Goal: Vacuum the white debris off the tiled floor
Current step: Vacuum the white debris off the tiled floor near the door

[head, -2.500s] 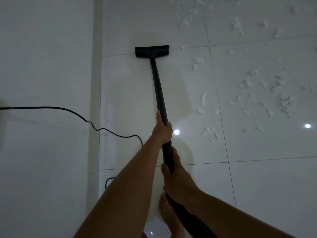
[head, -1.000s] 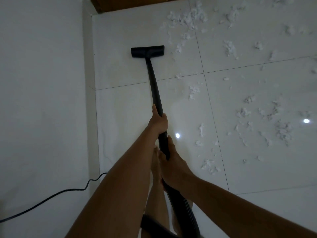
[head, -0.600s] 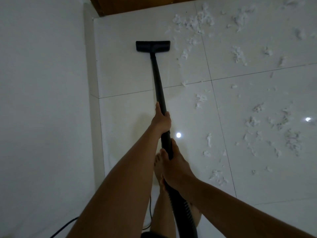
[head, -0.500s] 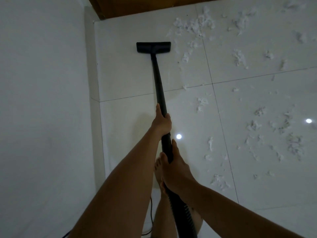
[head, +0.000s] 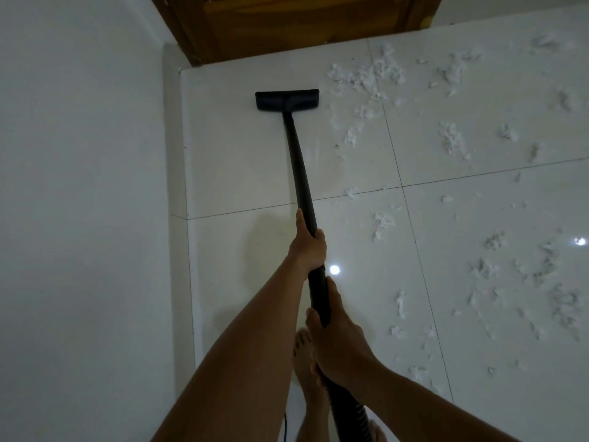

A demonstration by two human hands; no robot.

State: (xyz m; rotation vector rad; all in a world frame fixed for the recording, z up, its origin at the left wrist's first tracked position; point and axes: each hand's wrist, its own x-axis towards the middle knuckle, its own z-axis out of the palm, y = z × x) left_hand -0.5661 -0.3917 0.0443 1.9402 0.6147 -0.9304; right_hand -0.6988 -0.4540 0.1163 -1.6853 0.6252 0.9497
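With my left hand (head: 307, 247) and right hand (head: 338, 339) both curled around the wand (head: 299, 173), the nozzle (head: 287, 99) sits on bare tiled floor (head: 236, 161) while the white debris (head: 366, 74) lies to its right, so pushing straight on could hit the door (head: 287, 23) and miss it.

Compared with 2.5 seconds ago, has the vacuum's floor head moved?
Yes: the floor head went forward, from the grout line toward the wooden door.
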